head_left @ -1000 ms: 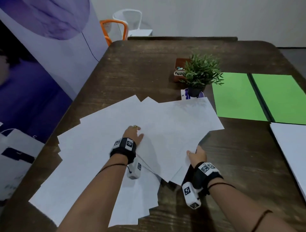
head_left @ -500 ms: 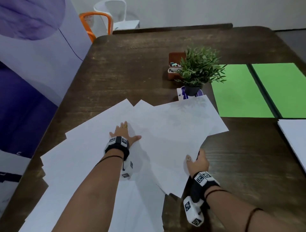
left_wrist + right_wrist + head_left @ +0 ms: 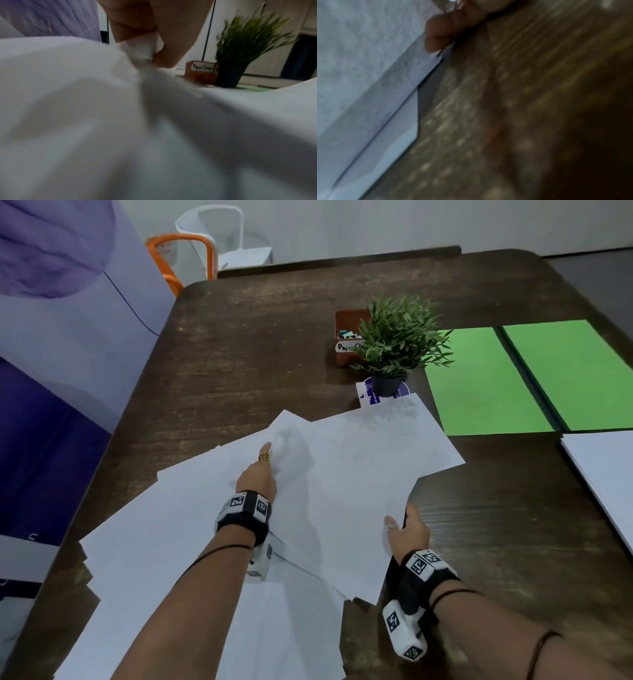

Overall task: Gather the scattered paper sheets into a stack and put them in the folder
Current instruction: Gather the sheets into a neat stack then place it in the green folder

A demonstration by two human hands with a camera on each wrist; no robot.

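Several white paper sheets (image 3: 342,491) lie fanned and overlapping across the dark wooden table (image 3: 257,344). My left hand (image 3: 262,470) reaches over them and pinches a raised fold of a top sheet (image 3: 139,48) between curled fingers (image 3: 163,58); the paper bulges up around it. At the fan's right edge, my right hand (image 3: 406,529) grips the sheets' border, and one of its fingers (image 3: 440,33) is curled against the paper edge (image 3: 412,75). The green folder (image 3: 486,385) lies open and flat at the far right.
A small potted plant (image 3: 397,344) and a brown paper-clip box (image 3: 347,337) stand just beyond the sheets, left of the folder. Another white stack (image 3: 606,474) lies at the right edge. A purple banner (image 3: 68,337) flanks the table's left side; chairs stand behind.
My left hand went from lying flat with spread fingers to pinching the top sheet, which now bulges up. My right hand has stayed at the sheets' right edge.
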